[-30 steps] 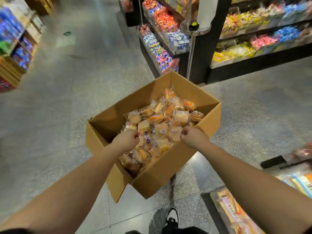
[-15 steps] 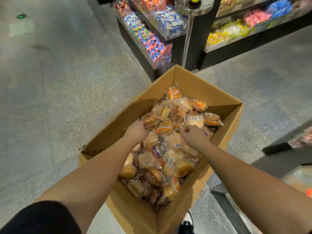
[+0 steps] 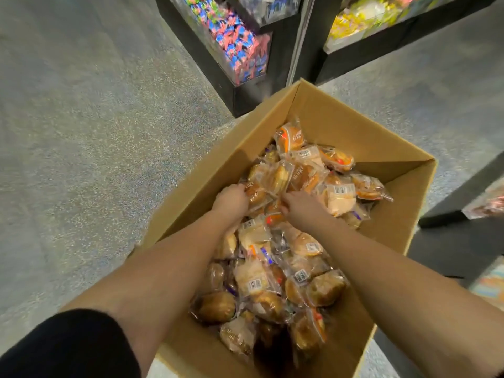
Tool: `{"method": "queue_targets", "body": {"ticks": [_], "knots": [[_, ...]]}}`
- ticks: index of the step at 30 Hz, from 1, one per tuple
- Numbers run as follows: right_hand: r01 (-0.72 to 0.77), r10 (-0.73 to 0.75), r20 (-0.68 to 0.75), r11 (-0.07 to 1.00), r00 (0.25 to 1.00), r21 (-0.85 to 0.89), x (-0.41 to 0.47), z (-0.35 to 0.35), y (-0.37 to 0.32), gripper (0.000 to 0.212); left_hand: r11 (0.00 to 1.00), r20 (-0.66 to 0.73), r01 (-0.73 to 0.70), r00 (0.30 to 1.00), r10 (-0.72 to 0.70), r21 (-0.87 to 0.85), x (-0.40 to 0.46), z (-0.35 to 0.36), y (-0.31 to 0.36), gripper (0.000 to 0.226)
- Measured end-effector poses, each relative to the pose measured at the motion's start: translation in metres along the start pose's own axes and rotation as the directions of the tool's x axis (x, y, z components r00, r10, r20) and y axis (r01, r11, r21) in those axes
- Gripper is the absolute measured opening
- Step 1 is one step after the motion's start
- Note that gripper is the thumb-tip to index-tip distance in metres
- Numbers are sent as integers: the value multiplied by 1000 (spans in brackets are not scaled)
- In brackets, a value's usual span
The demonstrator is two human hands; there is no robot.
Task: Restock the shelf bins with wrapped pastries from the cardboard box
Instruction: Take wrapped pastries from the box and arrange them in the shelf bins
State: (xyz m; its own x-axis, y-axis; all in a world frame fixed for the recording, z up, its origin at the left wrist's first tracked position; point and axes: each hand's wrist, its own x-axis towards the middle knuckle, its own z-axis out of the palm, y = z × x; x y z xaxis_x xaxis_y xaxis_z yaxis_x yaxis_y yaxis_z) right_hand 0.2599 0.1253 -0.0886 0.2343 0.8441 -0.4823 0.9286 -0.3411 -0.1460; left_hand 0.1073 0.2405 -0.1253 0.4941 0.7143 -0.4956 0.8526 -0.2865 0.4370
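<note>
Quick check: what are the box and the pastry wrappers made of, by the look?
Cardboard box: plain brown corrugated card, matte, with creased fold lines at its corners. Pastry wrappers: thin clear plastic film, probably, glossy and crinkled, with the pastries visible through it and white barcode stickers on it.

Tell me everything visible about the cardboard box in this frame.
The open brown cardboard box has plain corrugated walls, with no top flaps showing, and sits on the speckled grey floor beside a black shelf unit. It holds a loose heap of clear-wrapped golden pastries, some with barcode labels. Both forearms reach in over its near edge; the left hand and right hand rest among the pastries mid-box. Its near left corner is hidden by the arm.
</note>
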Motion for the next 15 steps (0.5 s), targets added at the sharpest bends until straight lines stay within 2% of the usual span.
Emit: {"method": "queue_targets", "body": {"ticks": [2,5,8,11,15], "knots": [[-33,36,35,997,999,-66,-1,3,1,36,1000,-28,-7,1000,7,-10,-2,0,-3,24],[-113,130,116,983,985,-143,-3,-1,-1,39,996,15,54,998,-53,-74,-1,-3,0,21],[-152,185,173,970,967,-187,-5,1,-1,56,998,76,52,996,-49,-35,2,-3,7,58],[-226,234,186,972,954,-65,-5,11,2,66,997,98,0,995,-8,77,6,2,11,75],[-304,261,232,936,937,178,-14,22,2,74,998,177,33,983,-42,54,10,3,12,85]]}}
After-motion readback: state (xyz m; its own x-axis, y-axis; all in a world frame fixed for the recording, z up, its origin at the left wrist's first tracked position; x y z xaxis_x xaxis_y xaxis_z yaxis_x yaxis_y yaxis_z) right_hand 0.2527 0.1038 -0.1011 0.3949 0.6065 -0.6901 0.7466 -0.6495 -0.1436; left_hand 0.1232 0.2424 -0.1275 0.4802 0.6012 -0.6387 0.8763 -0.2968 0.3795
